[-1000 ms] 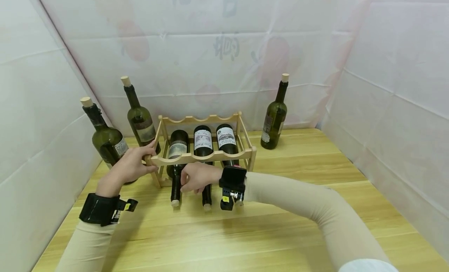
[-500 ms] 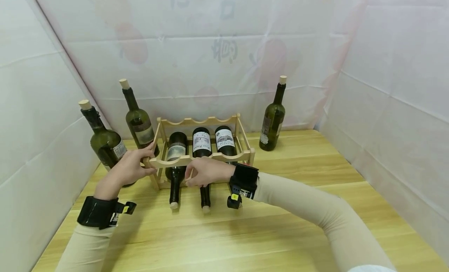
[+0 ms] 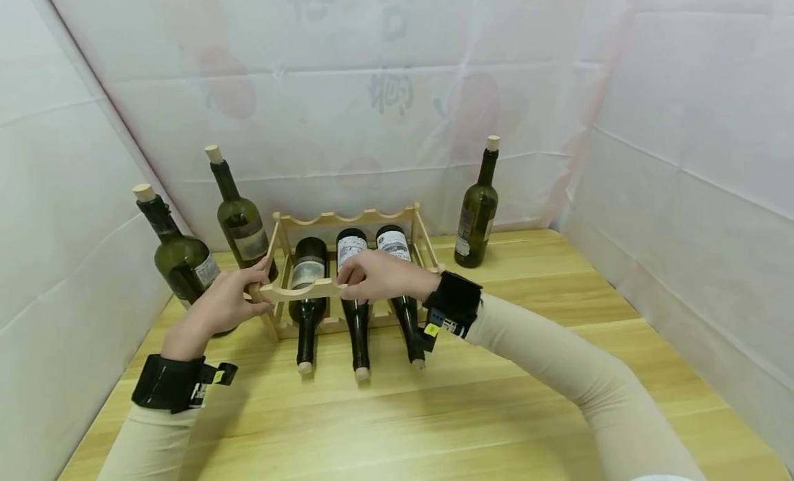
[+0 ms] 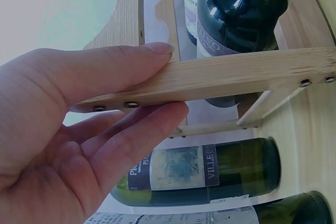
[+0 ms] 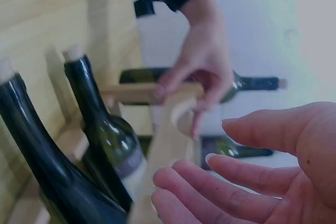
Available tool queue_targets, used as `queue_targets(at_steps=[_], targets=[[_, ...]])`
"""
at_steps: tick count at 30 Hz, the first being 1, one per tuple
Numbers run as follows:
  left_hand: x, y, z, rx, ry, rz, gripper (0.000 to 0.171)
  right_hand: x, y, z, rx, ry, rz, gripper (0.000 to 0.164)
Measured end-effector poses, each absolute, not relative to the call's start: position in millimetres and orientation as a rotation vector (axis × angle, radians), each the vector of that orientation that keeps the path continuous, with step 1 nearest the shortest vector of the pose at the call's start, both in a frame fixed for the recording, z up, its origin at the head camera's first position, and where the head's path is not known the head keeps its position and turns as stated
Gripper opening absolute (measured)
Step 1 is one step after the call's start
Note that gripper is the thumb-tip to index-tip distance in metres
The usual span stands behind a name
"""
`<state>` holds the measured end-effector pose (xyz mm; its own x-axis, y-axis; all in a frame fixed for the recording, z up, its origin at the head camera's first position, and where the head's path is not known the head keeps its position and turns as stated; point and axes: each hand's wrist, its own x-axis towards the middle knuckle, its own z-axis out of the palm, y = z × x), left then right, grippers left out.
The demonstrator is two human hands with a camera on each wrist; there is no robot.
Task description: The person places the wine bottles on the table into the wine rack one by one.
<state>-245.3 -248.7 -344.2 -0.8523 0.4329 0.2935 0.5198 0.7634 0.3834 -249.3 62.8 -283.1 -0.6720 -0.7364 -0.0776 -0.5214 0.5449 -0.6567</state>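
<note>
A wooden wine rack (image 3: 298, 293) stands on the table with three dark wine bottles lying in it, corked necks toward me: a left bottle (image 3: 307, 340), a middle bottle (image 3: 358, 340) and a right bottle (image 3: 406, 322). My left hand (image 3: 226, 298) grips the rack's front left corner; in the left wrist view its thumb and fingers pinch the end bar (image 4: 226, 77). Over the middle of the front rail is my right hand (image 3: 384, 274), partly covering the middle bottle. The right wrist view shows its thumb and fingers spread apart beside the rail (image 5: 170, 135), holding nothing.
Two corked green bottles stand left of the rack, a nearer one (image 3: 182, 260) and a farther one (image 3: 240, 219). Another upright bottle (image 3: 476, 219) stands right of it. White sheets (image 3: 347, 123) hang behind and on both sides of the table (image 3: 397, 426).
My right hand has risen from beside the left bottle's neck to the front rail, uncovering the middle and right necks. The left hand keeps its hold; the view has shifted slightly.
</note>
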Motion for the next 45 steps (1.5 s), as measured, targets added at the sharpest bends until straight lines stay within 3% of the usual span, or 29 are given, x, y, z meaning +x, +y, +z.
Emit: queue_targets(at_steps=[9, 19, 31, 40, 45], targets=[[-243, -248, -345, -0.753, -2.765, -0.685, 0.022, -268, 103, -251, -0.932, 2.621, -0.91, 0.029], [-243, -247, -345, -0.751, -2.764, -0.692, 0.021, -311, 175, -225, -0.581, 2.93, -0.862, 0.037], [-248, -241, -340, -0.783, -2.743, -0.718, 0.022, -347, 247, -216, -0.386, 2.997, -0.81, 0.05], [-247, -241, -340, -0.764, -2.761, -0.721, 0.023, -361, 271, -218, -0.24, 3.17, -0.624, 0.038], [-246, -240, -338, -0.755, -2.768, -0.726, 0.022, -374, 279, -226, -0.201, 3.162, -0.651, 0.039]])
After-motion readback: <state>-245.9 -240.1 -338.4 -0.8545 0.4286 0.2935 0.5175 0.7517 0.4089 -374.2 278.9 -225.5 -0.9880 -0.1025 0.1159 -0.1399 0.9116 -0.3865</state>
